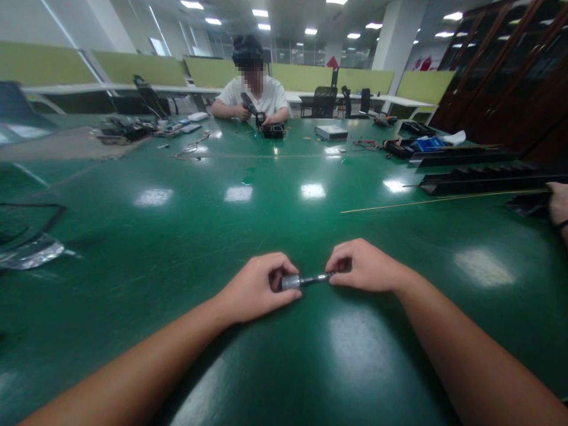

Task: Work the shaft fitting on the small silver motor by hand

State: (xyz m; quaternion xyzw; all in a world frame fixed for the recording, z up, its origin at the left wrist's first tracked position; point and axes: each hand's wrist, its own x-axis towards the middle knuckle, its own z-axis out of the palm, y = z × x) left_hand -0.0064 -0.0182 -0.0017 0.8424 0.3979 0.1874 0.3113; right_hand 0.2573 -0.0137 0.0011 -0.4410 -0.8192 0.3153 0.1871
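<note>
My left hand is closed around a short grey cylinder, its thumb in front and its fingers behind. From the cylinder's right end runs a thin, dark metallic shaft, roughly level just above or on the green table. At the shaft's far end, my right hand is closed in a pinch between thumb and forefinger. Whether shaft and cylinder are one piece or two joined parts, I cannot tell. The gripped tip is hidden by my right fingers.
Across the green table a person handles a power drill over a black part. Black channels and a thin yellow rod lie at right, near another person's hand. A silver box stands farther back.
</note>
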